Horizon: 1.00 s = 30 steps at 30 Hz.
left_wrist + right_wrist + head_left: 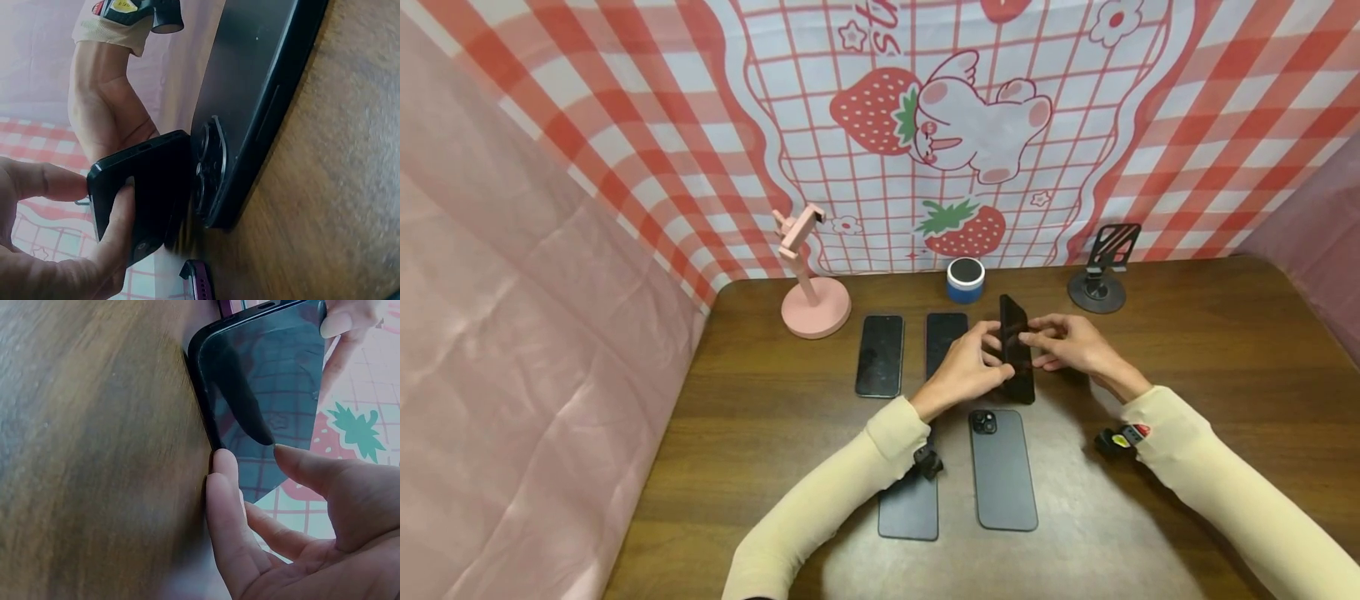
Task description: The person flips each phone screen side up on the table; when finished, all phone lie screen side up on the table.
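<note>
**Dark phone (1017, 354) held tilted up between both hands**

Nearest, at the lower middle of the head view, a plain grey phone (908, 512) is partly covered by the left sleeve (838, 479); just to its right, a grey phone with a camera block (1004, 475) is laid back-up on the wooden table (737, 433).

Beyond these, right of the frame's centre, the dark phone is held steeply on its long edge, its glossy face turned toward the right of the frame. One side is gripped between thumb and fingers by the left hand (964, 372). The other is pinched by the right hand (1078, 346), its thumb set against the glossy face and two fingertips placed along the lower edge. Whether the table is touched by that edge cannot be told.

The step in hand is judged to be a turning or setting of this phone. For the next move, a steady two-handed hold and a controlled tilt seem called for, with the neighbouring phones kept clear.

Farther up, a black-screened phone (880, 356) is laid flat, and a purple-edged phone (946, 333) is partly hidden by the left hand. Along the far edge are placed a pink stand (816, 308), a blue-and-white round object (966, 282) and a black stand (1097, 292), backed by checked cloth (670, 117).
</note>
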Motion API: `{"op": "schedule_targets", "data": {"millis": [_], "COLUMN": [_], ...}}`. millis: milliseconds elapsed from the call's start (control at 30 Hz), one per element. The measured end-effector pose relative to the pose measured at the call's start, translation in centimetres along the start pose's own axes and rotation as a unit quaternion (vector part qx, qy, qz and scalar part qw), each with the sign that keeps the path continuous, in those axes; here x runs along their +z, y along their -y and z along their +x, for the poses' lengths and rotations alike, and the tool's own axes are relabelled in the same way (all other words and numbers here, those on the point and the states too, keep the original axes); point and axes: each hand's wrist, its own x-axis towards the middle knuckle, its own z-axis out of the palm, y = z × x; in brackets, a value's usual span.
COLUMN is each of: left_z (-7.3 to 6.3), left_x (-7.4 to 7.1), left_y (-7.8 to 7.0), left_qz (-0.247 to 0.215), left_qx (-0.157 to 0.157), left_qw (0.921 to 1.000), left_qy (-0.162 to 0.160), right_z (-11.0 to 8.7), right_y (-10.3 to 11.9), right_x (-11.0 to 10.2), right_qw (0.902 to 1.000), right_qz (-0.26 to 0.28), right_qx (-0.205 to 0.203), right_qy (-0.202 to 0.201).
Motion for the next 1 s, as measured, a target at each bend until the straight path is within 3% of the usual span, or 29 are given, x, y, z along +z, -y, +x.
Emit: {"op": "schedule_targets", "data": {"millis": [367, 700, 1000], "left_z": [0.4, 0.6, 1.1], "left_x": [-0.2, -0.4, 0.0], "left_y": [0.2, 0.1, -0.3], "left_qz": [0.039, 0.066, 0.183], "left_qx": [-0.032, -0.054, -0.067], "left_qw": [0.9984, 0.9963, 0.9808], "left_qy": [-0.026, -0.001, 0.005], "right_z": [-0.2, -0.3, -0.3], "right_y": [0.2, 0.3, 0.0], "right_x": [0.2, 0.0, 0.0], "right_qw": [0.9988, 0.9978, 0.9958], "right_qz": [-0.035, -0.049, -0.071], "right_qx": [-0.002, -0.013, -0.021], "right_qy": [-0.033, -0.043, -0.054]}}
